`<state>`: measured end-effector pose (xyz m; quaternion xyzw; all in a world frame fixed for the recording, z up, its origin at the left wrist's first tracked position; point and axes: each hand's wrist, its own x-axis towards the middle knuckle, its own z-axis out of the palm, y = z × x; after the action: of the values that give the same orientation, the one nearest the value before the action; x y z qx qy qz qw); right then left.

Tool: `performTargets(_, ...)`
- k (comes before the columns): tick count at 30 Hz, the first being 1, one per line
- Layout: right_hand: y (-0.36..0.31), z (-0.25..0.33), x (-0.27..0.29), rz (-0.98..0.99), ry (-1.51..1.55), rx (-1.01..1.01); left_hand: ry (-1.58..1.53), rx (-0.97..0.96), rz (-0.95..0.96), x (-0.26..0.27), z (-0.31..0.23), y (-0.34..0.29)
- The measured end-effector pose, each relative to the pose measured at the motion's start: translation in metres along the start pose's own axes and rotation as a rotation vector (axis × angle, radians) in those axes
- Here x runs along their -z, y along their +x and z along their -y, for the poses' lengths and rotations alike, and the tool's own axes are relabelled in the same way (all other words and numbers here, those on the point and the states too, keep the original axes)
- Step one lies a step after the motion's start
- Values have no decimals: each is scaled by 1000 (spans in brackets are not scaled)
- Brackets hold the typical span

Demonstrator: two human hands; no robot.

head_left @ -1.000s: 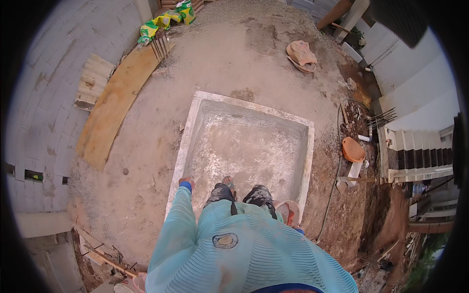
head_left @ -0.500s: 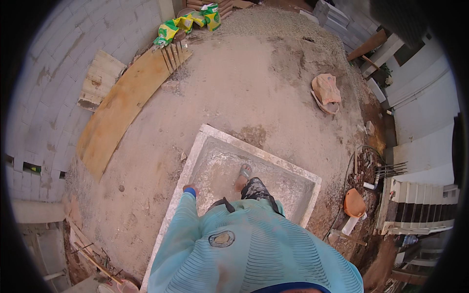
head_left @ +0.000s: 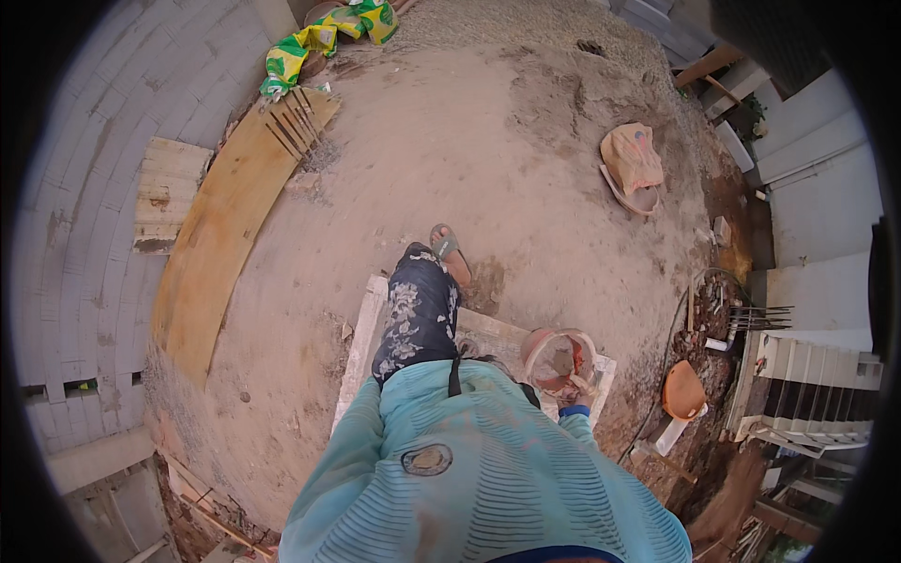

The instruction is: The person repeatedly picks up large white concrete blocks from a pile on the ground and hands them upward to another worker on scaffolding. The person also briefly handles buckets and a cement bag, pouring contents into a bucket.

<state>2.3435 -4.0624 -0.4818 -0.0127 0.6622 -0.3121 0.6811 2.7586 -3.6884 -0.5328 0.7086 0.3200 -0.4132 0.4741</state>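
At my right side hangs a pinkish, mortar-stained bucket (head_left: 535,349), tipped so that its mouth shows, with grey residue and reddish patches inside. My right hand (head_left: 579,393) is closed on the bucket's near rim or handle; which of the two is hard to make out. The blue cuff of my teal sleeve shows just behind that hand. My left arm (head_left: 355,418) hangs along my body, its hand hidden. Below me lies a shallow concrete-rimmed basin (head_left: 493,330), mostly covered by my body. One sandalled foot (head_left: 445,242) is out beyond its far rim.
A bent plywood sheet (head_left: 216,244) lies on the left beside a block wall (head_left: 84,188). Green and yellow sacks (head_left: 300,58) sit at the far left. A paper sack (head_left: 632,157) rests in a pan at the right. An orange basin (head_left: 683,390) stands near rubble and protruding rods (head_left: 762,317).
I have stepped forward over the basin's far rim. The bucket and my right hand have come into view on the right; my left hand has gone out of sight.
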Motion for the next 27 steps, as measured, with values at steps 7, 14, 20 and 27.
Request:
performTargets(7, 19, 47, -200, -146, -144, 6, 526, -191, 96, -44, -118, 98)
performTargets(14, 89, 116, -303, -460, -287, 315, 1169, -643, 110, -104, -265, 205)
performTargets(20, 65, 67, -493, -314, -245, 112, 441, -284, 153, -31, -443, 260)
performTargets(27, 66, 73, -669, -212, -246, 69, -299, -163, -83, -113, -644, 234)
